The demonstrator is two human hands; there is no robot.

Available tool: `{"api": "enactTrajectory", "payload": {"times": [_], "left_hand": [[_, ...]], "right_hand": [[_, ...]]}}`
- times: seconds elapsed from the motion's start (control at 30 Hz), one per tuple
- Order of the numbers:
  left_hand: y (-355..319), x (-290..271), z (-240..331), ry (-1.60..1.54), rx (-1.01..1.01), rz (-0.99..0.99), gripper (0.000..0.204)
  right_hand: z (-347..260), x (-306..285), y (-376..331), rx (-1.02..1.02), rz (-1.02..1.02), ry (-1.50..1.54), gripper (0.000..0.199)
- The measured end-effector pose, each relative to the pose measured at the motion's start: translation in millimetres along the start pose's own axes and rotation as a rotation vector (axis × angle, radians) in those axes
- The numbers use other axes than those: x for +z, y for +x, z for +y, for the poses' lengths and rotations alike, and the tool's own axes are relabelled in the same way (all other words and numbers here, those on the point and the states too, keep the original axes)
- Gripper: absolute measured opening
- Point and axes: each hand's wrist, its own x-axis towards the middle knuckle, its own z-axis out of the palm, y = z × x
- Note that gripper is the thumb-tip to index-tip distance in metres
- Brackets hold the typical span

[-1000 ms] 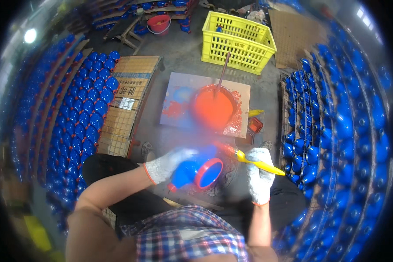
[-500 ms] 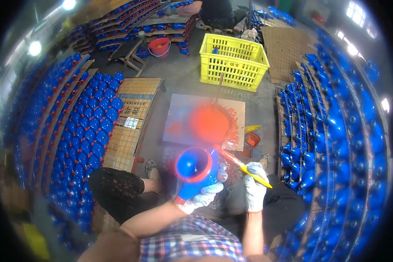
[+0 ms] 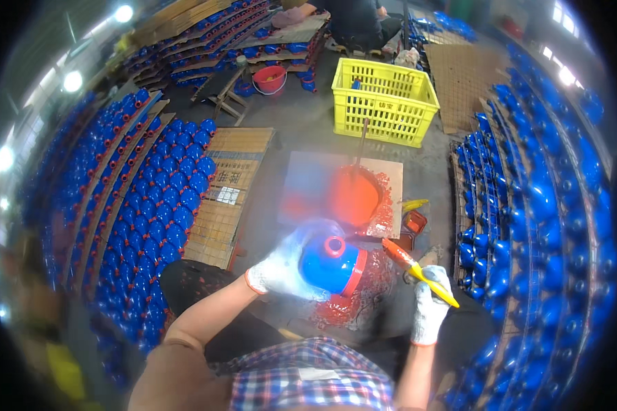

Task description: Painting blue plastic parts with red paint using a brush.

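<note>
Blue casting (image 3: 328, 264), red-rimmed, cradled in gloved left hand (image 3: 281, 272), fingers wrapped round its left side. Right hand (image 3: 430, 301) closed around yellow-handled brush (image 3: 418, 271), bristles just right of rim.

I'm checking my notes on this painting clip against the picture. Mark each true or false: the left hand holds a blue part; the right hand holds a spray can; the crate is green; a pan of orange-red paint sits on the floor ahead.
1. The left hand holds a blue part. True.
2. The right hand holds a spray can. False: it grips a yellow-handled brush with an orange-red tip.
3. The crate is green. False: it is yellow.
4. A pan of orange-red paint sits on the floor ahead. True, on a flat board.
</note>
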Motion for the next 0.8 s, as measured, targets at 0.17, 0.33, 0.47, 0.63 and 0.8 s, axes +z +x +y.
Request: {"api": "enactTrajectory", "payload": {"times": [0.17, 0.33, 0.47, 0.63, 0.8], "left_hand": [[-1, -2, -4, 0.064, 0.035, -0.003, 0.091], [-3, -6, -10, 0.079, -0.021, -0.019, 0.097], [-23, 9, -40, -0.707, -0.363, 0.299, 0.081], [-13, -3, -28, -1.346, -0.673, 0.243, 0.053], [-11, -22, -33, -1.268, -0.699, 0.311, 0.052]], "right_hand": [[-15, 14, 2, 0.123, 0.098, 0.139, 0.020], [-33, 27, 9, 0.214, 0.160, 0.209, 0.023], [-37, 39, 19, 0.092, 0.085, 0.089, 0.022], [-36, 54, 35, -0.164, -0.054, -0.036, 0.019], [-41, 89, 48, -0.196, -0.191, -0.079, 0.025]]}}
